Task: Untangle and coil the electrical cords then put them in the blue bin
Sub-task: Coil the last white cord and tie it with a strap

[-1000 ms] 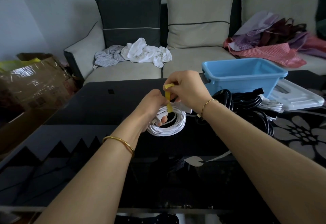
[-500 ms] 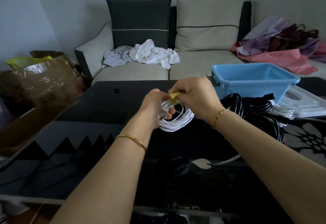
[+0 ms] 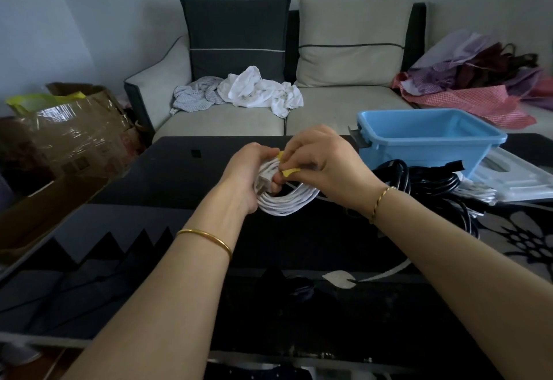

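Hands meet above the middle of the table (image 3: 167, 170), both busy with one coiled white cord (image 3: 287, 200). The left hand (image 3: 248, 170) is curled round the near side of the coil, with the plug end pressed under its fingers. The right hand (image 3: 323, 164) pinches a yellow tie (image 3: 291, 171) that crosses the top of the loops. The coil hangs from these grips just over the dark tabletop, and a gold bangle circles each wrist. To the right of the hands a heap of black cords (image 3: 425, 183) lies on the table, touching the front wall of the blue bin (image 3: 425, 155), which holds no cord that can be seen. A white lid (image 3: 520, 182) lies just beside the bin, further right. Beyond the table stands a sofa (image 3: 344, 110) with a crumpled white cloth (image 3: 257, 89) on its seat, and a cardboard box (image 3: 74, 134) sits at the far left.
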